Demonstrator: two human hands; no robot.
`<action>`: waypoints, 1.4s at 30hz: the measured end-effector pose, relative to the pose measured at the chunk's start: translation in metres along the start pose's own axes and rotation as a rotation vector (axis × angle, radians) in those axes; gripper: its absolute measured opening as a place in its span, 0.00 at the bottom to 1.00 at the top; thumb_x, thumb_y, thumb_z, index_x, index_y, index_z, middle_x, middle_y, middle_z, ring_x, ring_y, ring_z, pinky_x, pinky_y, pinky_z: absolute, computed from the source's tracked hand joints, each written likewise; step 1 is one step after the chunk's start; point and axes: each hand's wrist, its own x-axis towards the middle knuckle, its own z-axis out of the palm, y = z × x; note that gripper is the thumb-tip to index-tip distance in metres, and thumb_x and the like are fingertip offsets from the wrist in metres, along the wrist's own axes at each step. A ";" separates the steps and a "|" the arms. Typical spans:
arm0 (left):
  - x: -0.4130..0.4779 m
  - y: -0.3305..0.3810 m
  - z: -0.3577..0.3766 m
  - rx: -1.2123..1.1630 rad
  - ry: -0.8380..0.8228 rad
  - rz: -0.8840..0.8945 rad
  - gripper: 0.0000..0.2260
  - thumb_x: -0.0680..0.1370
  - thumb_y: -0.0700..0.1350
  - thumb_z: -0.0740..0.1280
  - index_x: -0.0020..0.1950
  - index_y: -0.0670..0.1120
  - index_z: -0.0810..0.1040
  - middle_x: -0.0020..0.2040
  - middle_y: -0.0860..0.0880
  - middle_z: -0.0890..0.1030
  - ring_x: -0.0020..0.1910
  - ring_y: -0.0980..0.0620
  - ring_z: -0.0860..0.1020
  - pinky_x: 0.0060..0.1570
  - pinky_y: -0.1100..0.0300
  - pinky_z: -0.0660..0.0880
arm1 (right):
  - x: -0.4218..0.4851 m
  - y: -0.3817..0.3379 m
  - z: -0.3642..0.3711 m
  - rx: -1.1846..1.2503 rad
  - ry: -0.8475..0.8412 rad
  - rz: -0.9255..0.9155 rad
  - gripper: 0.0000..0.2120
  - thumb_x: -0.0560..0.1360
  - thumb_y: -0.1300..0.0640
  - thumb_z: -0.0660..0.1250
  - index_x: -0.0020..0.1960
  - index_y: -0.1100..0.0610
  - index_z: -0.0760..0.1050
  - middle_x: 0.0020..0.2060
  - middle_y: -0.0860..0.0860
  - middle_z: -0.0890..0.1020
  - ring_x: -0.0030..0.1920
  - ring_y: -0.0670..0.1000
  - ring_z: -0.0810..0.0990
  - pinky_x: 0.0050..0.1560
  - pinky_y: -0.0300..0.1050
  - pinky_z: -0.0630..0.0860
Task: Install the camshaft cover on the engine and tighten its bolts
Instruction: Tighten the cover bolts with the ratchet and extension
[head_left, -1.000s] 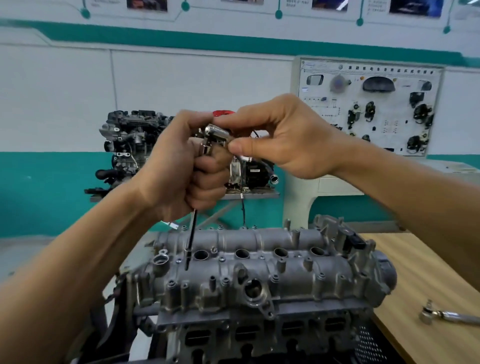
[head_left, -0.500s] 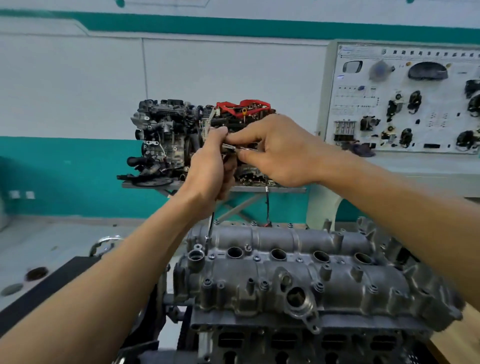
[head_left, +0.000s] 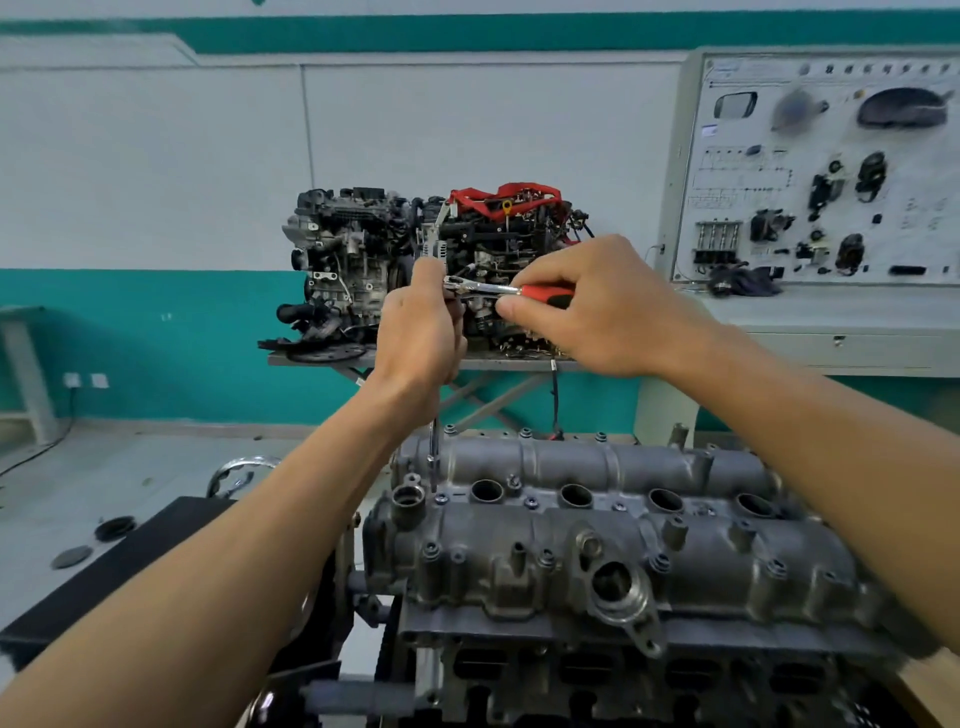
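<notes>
The grey cast camshaft cover sits on top of the engine in front of me, with several bolts along its rows. My left hand is wrapped around the upper end of a long extension bar that stands upright, its tip down on a bolt at the cover's far left. A chrome ratchet with a red and black handle lies level across the bar's top. My right hand pinches that handle.
Two other engines stand on a scissor stand behind. A white display board with car parts is at the right. A black tray lies low at the left, and a wooden bench corner shows at bottom right.
The view has shifted left and pulled back, so both hands now sit lower and smaller. The ratchet's red handle has come into sight as my right hand swung it.
</notes>
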 end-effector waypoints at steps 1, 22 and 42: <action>0.000 0.001 0.001 -0.004 0.000 0.005 0.23 0.80 0.49 0.54 0.25 0.52 0.56 0.23 0.53 0.57 0.23 0.53 0.51 0.23 0.62 0.51 | 0.000 0.002 0.000 0.016 0.016 0.007 0.14 0.76 0.44 0.68 0.39 0.53 0.83 0.29 0.47 0.80 0.32 0.48 0.76 0.37 0.51 0.74; -0.003 -0.003 -0.002 -0.053 -0.007 -0.039 0.25 0.81 0.52 0.55 0.24 0.52 0.56 0.23 0.53 0.56 0.21 0.53 0.51 0.23 0.63 0.50 | -0.009 -0.009 -0.002 0.014 0.034 0.109 0.14 0.75 0.43 0.69 0.39 0.52 0.84 0.30 0.50 0.82 0.32 0.52 0.78 0.35 0.52 0.76; -0.007 -0.006 -0.001 0.000 -0.135 -0.053 0.23 0.80 0.53 0.55 0.24 0.53 0.59 0.24 0.53 0.57 0.24 0.52 0.52 0.22 0.63 0.52 | -0.006 0.016 0.009 0.099 -0.104 0.207 0.15 0.84 0.61 0.57 0.68 0.57 0.75 0.50 0.45 0.79 0.37 0.30 0.73 0.42 0.26 0.65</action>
